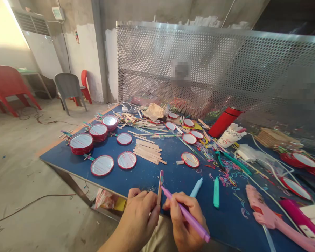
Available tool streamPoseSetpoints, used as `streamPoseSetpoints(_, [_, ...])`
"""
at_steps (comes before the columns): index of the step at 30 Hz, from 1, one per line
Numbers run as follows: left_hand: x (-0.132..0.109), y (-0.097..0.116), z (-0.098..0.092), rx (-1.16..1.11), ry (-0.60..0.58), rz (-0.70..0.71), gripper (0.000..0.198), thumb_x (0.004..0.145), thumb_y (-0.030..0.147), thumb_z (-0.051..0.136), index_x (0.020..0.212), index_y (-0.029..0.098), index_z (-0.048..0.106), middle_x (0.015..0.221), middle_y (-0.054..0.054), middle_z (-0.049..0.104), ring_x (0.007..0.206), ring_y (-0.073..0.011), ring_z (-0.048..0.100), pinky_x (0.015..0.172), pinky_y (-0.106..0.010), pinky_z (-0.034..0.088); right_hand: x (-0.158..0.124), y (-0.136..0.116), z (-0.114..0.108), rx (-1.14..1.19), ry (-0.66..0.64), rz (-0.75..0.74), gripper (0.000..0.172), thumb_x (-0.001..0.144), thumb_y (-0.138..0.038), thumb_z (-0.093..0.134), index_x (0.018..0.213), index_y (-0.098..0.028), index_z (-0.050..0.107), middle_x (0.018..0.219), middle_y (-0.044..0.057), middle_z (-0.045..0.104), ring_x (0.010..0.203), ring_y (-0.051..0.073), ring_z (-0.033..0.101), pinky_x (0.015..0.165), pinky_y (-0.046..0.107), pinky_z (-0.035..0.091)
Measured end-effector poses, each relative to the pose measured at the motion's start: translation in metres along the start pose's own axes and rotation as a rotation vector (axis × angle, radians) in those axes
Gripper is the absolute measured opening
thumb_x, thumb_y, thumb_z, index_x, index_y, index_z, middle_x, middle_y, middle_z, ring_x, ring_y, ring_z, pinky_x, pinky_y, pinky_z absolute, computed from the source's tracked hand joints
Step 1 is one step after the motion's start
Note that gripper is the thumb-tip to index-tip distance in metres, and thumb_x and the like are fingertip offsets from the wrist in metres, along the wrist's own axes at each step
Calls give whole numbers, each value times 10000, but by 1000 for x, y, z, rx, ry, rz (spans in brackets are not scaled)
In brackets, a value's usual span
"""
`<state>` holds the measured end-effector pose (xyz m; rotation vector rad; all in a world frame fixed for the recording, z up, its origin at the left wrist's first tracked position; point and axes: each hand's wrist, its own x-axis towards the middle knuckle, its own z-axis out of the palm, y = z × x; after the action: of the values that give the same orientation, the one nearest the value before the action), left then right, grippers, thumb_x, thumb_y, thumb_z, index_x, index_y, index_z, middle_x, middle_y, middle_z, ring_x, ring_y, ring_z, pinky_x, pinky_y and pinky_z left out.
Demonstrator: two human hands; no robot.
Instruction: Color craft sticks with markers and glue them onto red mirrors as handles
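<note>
At the near edge of the blue table (147,178), my left hand (140,215) pinches a wooden craft stick (160,185) and holds it upright. My right hand (183,218) grips a purple marker (186,215) like a pen, with its tip touching the stick. The stick shows coloured marks along its face. A light blue marker (196,187) and a teal marker (216,192) lie on the table just beyond my right hand.
Several round red-rimmed mirrors (102,165) and a pile of plain sticks (148,150) lie on the left. Loose rubber bands, a red bottle (224,121), a paper cup (229,137) and a pink glue gun (270,218) sit right. A person sits behind the perforated metal screen (212,70).
</note>
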<state>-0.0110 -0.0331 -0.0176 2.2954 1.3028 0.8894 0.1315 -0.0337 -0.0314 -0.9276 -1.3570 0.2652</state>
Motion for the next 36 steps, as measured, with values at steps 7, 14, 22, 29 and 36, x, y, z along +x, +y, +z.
streamPoseSetpoints(7, [0, 0, 0, 3, 12, -1, 261, 958, 120, 384, 722, 223, 431, 641, 26, 644, 610, -159, 649, 711, -332, 377, -1, -2, 4, 1, 106, 65, 86, 971, -163, 596, 908, -203, 640, 662, -38, 641, 536, 105, 634, 535, 204, 543])
streamPoseSetpoints(14, [0, 0, -1, 23, 21, 22, 252, 943, 109, 391, 724, 222, 440, 648, 24, 658, 593, -155, 650, 701, -325, 387, -4, 0, 4, 57, 80, 38, 75, 969, -145, 593, 950, -206, 633, 693, -27, 671, 589, 119, 669, 574, 225, 578])
streamPoseSetpoints(22, [0, -1, 1, 52, 50, 31, 256, 952, 112, 393, 725, 222, 438, 653, 23, 668, 593, -152, 657, 692, -318, 397, -3, 0, 5, 31, 103, 22, 79, 969, -139, 593, 966, -199, 644, 688, -27, 673, 562, 122, 670, 536, 223, 574])
streamPoseSetpoints(29, [1, 0, 1, 54, 78, 47, 274, 956, 116, 375, 713, 220, 443, 646, 13, 670, 581, -155, 655, 682, -318, 403, -3, 2, 6, 60, 68, -8, 127, 951, -99, 598, 1003, -203, 651, 717, -22, 690, 603, 120, 689, 573, 218, 599])
streamPoseSetpoints(36, [0, -2, 1, 73, 93, 70, 267, 951, 116, 380, 715, 225, 439, 630, 21, 653, 565, -149, 645, 672, -308, 403, -5, 5, 5, 80, 22, -10, 151, 952, -90, 593, 1038, -203, 645, 756, -15, 704, 650, 119, 700, 620, 223, 615])
